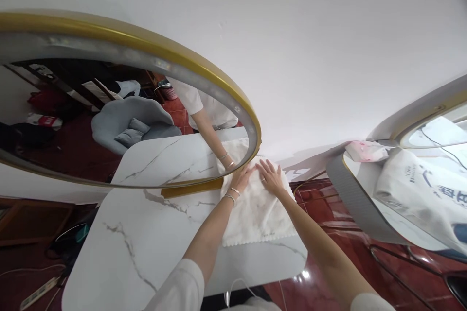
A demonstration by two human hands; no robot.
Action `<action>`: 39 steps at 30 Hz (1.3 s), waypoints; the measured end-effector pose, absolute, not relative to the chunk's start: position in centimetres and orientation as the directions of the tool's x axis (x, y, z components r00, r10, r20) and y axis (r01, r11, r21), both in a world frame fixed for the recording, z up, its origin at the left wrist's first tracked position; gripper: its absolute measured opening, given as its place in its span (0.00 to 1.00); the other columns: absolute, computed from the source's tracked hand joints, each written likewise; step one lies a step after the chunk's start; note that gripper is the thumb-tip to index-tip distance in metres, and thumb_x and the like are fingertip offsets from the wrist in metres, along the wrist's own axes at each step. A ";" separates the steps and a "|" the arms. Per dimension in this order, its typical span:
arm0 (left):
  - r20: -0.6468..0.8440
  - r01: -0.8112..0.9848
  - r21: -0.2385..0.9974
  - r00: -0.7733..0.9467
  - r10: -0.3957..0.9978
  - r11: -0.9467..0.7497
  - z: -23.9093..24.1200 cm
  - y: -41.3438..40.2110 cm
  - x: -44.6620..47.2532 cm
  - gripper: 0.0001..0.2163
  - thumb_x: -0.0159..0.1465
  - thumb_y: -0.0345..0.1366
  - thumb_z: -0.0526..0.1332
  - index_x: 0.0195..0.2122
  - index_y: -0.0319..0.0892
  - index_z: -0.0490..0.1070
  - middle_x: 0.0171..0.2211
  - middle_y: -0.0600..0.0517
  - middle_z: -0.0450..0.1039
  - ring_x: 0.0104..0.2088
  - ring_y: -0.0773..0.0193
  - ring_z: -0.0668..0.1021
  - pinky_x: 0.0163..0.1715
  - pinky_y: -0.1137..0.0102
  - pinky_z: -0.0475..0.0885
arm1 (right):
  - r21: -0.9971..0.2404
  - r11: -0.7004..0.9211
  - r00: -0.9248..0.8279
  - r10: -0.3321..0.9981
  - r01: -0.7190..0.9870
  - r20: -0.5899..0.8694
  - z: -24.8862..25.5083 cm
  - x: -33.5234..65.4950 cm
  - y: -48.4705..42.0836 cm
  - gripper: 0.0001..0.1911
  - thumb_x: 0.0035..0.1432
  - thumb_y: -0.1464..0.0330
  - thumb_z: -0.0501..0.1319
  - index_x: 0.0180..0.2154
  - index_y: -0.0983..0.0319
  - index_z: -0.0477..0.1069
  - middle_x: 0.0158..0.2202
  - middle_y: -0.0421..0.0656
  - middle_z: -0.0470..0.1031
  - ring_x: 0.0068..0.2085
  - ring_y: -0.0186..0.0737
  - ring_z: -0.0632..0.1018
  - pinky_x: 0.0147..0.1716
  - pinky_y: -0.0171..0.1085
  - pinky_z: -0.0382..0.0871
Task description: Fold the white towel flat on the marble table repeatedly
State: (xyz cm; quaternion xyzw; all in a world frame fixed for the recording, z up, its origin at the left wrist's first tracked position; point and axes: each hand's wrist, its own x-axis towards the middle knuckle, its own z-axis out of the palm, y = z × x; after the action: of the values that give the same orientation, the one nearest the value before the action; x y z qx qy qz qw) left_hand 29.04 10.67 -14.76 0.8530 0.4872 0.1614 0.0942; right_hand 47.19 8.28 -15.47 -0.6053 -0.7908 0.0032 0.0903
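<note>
A white cloth (pixel 257 216) with a scalloped edge lies spread over the right end of a white marble-patterned tabletop (pixel 120 248). Faint brownish marks show on it. My right hand (pixel 270 178) rests flat on the cloth's far part, fingers spread, a ring on one finger. Just left of it, my left hand (pixel 241 179) lies on the same cloth with fingers stretched toward the right hand, close to the mirror's lower rim. Bracelets circle my left wrist. Neither hand grips anything that I can see.
A large round mirror (pixel 146 107) with a gold frame leans over the table's back, reflecting a grey chair and my arm. To the right, another table (pixel 365 180) holds a tissue pack (pixel 367 150) and a printed white cloth bag (pixel 419 194). A power strip (pixel 39 294) lies lower left.
</note>
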 end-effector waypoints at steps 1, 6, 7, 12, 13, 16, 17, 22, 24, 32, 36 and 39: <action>0.184 0.790 0.320 0.489 0.853 -0.522 -14.6 10.6 29.1 0.20 0.67 0.32 0.49 0.60 0.55 0.61 0.63 0.55 0.59 0.62 0.60 0.63 0.61 0.59 0.57 | -0.116 0.260 -0.245 0.961 0.959 0.127 -15.5 47.2 8.3 0.26 0.66 0.64 0.42 0.65 0.49 0.49 0.67 0.40 0.51 0.66 0.51 0.51 0.57 0.67 0.47; 0.159 0.810 0.311 0.471 0.868 -0.496 -14.4 9.0 28.9 0.27 0.63 0.50 0.56 0.63 0.50 0.57 0.66 0.46 0.52 0.64 0.48 0.57 0.62 0.47 0.50 | -0.110 0.197 -0.184 0.976 0.974 0.121 -15.4 47.4 7.4 0.27 0.65 0.54 0.45 0.64 0.49 0.51 0.68 0.44 0.48 0.67 0.53 0.50 0.58 0.61 0.50; 0.155 0.815 0.302 0.469 0.869 -0.494 -14.4 8.4 28.8 0.29 0.62 0.52 0.57 0.63 0.50 0.57 0.66 0.45 0.51 0.65 0.47 0.55 0.62 0.46 0.49 | -0.109 0.190 -0.176 0.977 0.976 0.123 -15.4 47.5 6.9 0.28 0.65 0.53 0.45 0.64 0.50 0.51 0.68 0.45 0.48 0.67 0.53 0.49 0.58 0.60 0.49; 0.177 0.813 0.290 0.473 0.863 -0.504 -14.5 3.5 27.7 0.28 0.62 0.51 0.57 0.63 0.51 0.56 0.67 0.45 0.48 0.67 0.47 0.50 0.62 0.43 0.45 | -0.101 0.240 -0.225 0.964 0.965 0.139 -15.2 47.8 2.3 0.28 0.65 0.54 0.47 0.64 0.51 0.51 0.68 0.45 0.46 0.67 0.50 0.49 0.62 0.57 0.42; 0.177 0.810 0.300 0.472 0.864 -0.504 -14.5 2.0 27.6 0.26 0.64 0.49 0.57 0.62 0.52 0.57 0.67 0.46 0.48 0.67 0.48 0.50 0.62 0.43 0.46 | -0.102 0.245 -0.230 0.963 0.964 0.144 -15.2 47.8 0.9 0.28 0.65 0.54 0.47 0.64 0.51 0.51 0.68 0.45 0.46 0.67 0.50 0.48 0.62 0.56 0.42; 0.182 0.778 0.350 0.490 0.852 -0.522 -14.4 -4.0 26.9 0.20 0.68 0.39 0.52 0.60 0.52 0.60 0.67 0.49 0.50 0.67 0.52 0.52 0.63 0.47 0.49 | -0.108 0.201 -0.184 0.971 0.974 0.156 -15.4 47.5 -3.4 0.29 0.65 0.54 0.48 0.65 0.51 0.50 0.68 0.45 0.46 0.67 0.51 0.49 0.62 0.57 0.40; 0.184 0.759 0.371 0.505 0.843 -0.535 -14.3 -6.4 26.5 0.19 0.68 0.38 0.50 0.60 0.53 0.60 0.67 0.50 0.50 0.67 0.54 0.52 0.64 0.48 0.49 | -0.109 0.175 -0.157 0.975 0.978 0.159 -15.4 47.3 -4.8 0.29 0.65 0.55 0.47 0.65 0.51 0.50 0.68 0.45 0.47 0.67 0.51 0.49 0.62 0.58 0.40; 0.094 0.625 0.409 0.695 0.713 -0.664 -13.8 -16.3 23.6 0.37 0.57 0.59 0.58 0.65 0.54 0.51 0.69 0.45 0.37 0.67 0.40 0.47 0.61 0.41 0.47 | -0.101 0.106 -0.089 0.983 0.989 0.162 -15.7 46.7 -8.7 0.29 0.65 0.54 0.47 0.65 0.50 0.48 0.68 0.45 0.47 0.68 0.51 0.48 0.62 0.58 0.40; 0.049 0.630 0.393 0.713 0.700 -0.669 -13.6 -17.2 22.9 0.36 0.58 0.58 0.58 0.65 0.56 0.49 0.69 0.47 0.38 0.67 0.41 0.48 0.61 0.43 0.46 | -0.093 0.103 -0.088 0.984 0.990 0.157 -15.8 46.7 -8.3 0.29 0.65 0.55 0.47 0.65 0.50 0.49 0.68 0.45 0.47 0.68 0.51 0.48 0.62 0.58 0.40; 0.115 0.719 0.334 0.611 0.783 -0.610 -13.6 -9.0 25.2 0.28 0.65 0.51 0.53 0.65 0.55 0.50 0.69 0.49 0.42 0.67 0.48 0.50 0.63 0.48 0.45 | -0.083 0.151 -0.140 0.982 0.985 0.126 -15.6 47.6 1.4 0.27 0.66 0.56 0.46 0.64 0.52 0.52 0.68 0.45 0.49 0.67 0.51 0.49 0.62 0.58 0.41; 0.158 0.768 0.322 0.533 0.831 -0.554 -13.9 -5.4 26.4 0.28 0.63 0.52 0.55 0.64 0.54 0.54 0.68 0.48 0.43 0.67 0.47 0.50 0.63 0.47 0.44 | -0.083 0.200 -0.191 0.975 0.976 0.111 -15.4 47.5 6.4 0.27 0.66 0.56 0.45 0.64 0.53 0.53 0.68 0.46 0.49 0.67 0.51 0.49 0.61 0.59 0.41; 0.166 0.786 0.323 0.502 0.849 -0.528 -14.1 -4.2 26.7 0.29 0.62 0.52 0.56 0.64 0.53 0.54 0.68 0.48 0.43 0.67 0.47 0.49 0.63 0.46 0.43 | -0.104 0.202 -0.185 0.971 0.974 0.151 -15.3 47.1 7.8 0.26 0.66 0.57 0.45 0.63 0.56 0.56 0.66 0.48 0.52 0.66 0.51 0.51 0.61 0.58 0.42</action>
State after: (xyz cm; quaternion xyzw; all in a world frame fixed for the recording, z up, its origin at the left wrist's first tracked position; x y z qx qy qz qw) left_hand 26.69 -4.23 -14.06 0.8604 0.4749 0.1535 0.1029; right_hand 47.05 7.81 -15.34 -0.6316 -0.7698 -0.0079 0.0919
